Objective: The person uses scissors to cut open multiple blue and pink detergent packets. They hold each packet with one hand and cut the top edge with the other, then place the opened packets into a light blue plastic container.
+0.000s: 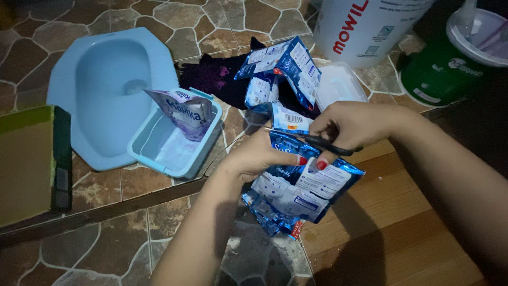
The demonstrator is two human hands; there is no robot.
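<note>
Right, I have my left hand (262, 156) pinched on the top edge of the glossy blue plastic refill pouch (301, 193), thumb and fingers closed on it. My right hand (349, 127) is wrapped around the black-handled scissors (312, 140), blades nearly closed at the pouch's upper edge. The pouch hangs just right of the pale blue plastic tub (174, 143), over the stone floor (106, 249). To cut well, I judge I should hold the top taut, keep the pouch upright and cut a small corner. 3 more blue pouches (280, 66) lie beyond the tub.
</note>
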